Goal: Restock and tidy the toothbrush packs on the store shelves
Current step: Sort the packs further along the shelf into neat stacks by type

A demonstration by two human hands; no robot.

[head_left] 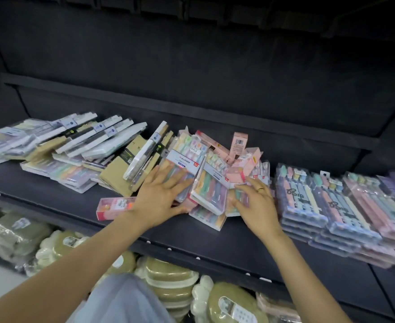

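A jumbled heap of pastel toothbrush packs (211,190) lies in the middle of the dark shelf (59,206). My left hand (160,197) lies flat on a tilted pack (184,165) with a white and blue label, fingers spread and straight, thumb at the pack's lower edge. My right hand (254,203), wearing a ring, touches the right side of the heap with relaxed fingers. A pink boxed pack (115,207) lies flat under my left wrist. Small pink boxes (239,145) stand at the back of the heap.
Brown and white flat packs (80,145) are stacked unevenly on the shelf's left. Neat stacks of pastel toothbrush packs (331,206) fill the right. Wrapped green and cream goods (168,278) sit on the lower shelf. The shelf's back panel (191,66) is bare and dark.
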